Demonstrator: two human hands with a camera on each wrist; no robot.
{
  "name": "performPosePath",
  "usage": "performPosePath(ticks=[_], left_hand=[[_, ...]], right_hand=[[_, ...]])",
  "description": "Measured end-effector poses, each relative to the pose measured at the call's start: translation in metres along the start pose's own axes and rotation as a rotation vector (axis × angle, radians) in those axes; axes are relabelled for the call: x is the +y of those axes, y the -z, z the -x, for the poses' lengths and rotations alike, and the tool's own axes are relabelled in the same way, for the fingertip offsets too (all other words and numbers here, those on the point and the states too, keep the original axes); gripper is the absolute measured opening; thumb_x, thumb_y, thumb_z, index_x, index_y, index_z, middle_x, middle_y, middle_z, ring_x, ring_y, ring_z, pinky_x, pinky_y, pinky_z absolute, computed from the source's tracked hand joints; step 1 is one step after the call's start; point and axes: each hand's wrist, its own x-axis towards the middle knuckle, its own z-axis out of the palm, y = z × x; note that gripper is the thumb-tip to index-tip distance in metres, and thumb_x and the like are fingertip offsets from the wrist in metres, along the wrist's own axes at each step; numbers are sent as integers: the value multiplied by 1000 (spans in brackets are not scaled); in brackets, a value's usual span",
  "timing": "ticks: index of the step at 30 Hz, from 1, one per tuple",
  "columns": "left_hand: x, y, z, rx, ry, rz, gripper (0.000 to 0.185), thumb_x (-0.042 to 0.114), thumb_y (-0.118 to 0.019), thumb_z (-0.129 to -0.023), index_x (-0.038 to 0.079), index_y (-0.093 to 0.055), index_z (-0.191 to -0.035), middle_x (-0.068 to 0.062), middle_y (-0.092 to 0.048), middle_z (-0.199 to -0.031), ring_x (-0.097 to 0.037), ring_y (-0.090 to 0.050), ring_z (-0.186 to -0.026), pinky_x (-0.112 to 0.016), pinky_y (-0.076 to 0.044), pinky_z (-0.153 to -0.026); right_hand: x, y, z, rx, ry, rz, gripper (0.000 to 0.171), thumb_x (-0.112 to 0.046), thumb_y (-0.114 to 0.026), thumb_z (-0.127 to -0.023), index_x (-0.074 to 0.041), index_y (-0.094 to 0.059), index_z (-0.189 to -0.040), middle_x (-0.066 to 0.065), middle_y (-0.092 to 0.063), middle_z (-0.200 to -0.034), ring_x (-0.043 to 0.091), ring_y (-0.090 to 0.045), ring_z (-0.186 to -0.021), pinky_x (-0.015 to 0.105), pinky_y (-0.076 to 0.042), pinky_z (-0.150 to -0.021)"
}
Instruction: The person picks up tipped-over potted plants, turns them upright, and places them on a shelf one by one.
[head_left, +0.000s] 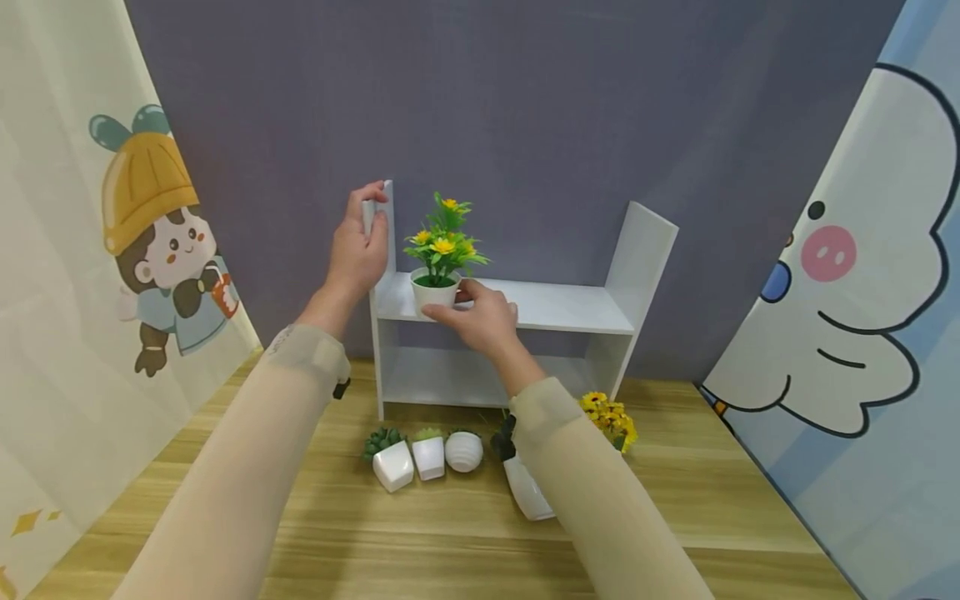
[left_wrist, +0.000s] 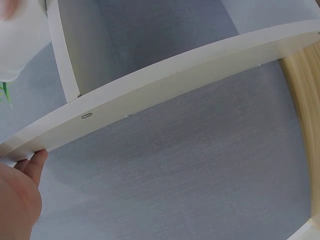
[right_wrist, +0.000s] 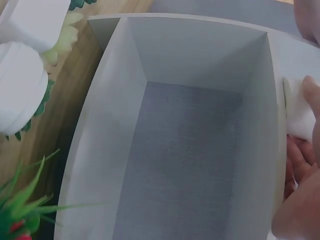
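Observation:
A potted plant [head_left: 444,237] with yellow flowers and green leaves stands upright in a small white pot. My right hand [head_left: 483,317] pinches this pot [right_wrist: 299,112] from the right side, at the left end of the upper board of a white shelf [head_left: 555,305]. I cannot tell whether the pot's base touches the board. My left hand [head_left: 360,250] grips the upper part of the shelf's left side panel; in the left wrist view its fingers [left_wrist: 38,162] lie against the panel's outer face [left_wrist: 165,95].
On the wooden table [head_left: 420,550] before the shelf, several white pots lie tipped over, among them a succulent pot [head_left: 393,467] and a round ribbed pot [head_left: 464,452]. A white vase [head_left: 527,492] and yellow flowers [head_left: 611,419] are partly hidden by my right sleeve. A grey curtain [head_left: 510,125] hangs behind.

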Motion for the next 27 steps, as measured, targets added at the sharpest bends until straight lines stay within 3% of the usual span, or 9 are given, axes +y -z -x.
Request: performPosePath(ticks=[6, 22, 27], left_hand=[[4, 2, -1, 5, -10, 9, 31, 24, -40, -116, 16, -51, -144, 9, -47, -173, -14, -40, -63, -33, -40, -71], [4, 1, 1, -6, -1, -13, 32, 27, -38, -117, 18, -49, -146, 10, -46, -173, -8, -33, -54, -31, -37, -62], [3, 1, 2, -7, 5, -10, 32, 28, -39, -117, 19, -49, -146, 10, -46, -173, -10, -34, -57, -31, -38, -65]], right_hand=[[-7, -6, -1, 51, -15, 71, 72, -68, -77, -93, -20, -68, -145, -4, -77, -138, 32, -59, -135, 59, -29, -119], [-10, -12, -2, 43, -59, 186, 76, -74, -71, -94, -26, -65, -152, -10, -76, -136, 26, -61, -127, 57, -33, -116], [-9, -13, -3, 39, -50, 208, 77, -76, -70, -94, -27, -65, -152, -10, -75, -137, 25, -62, -126, 55, -35, -113]])
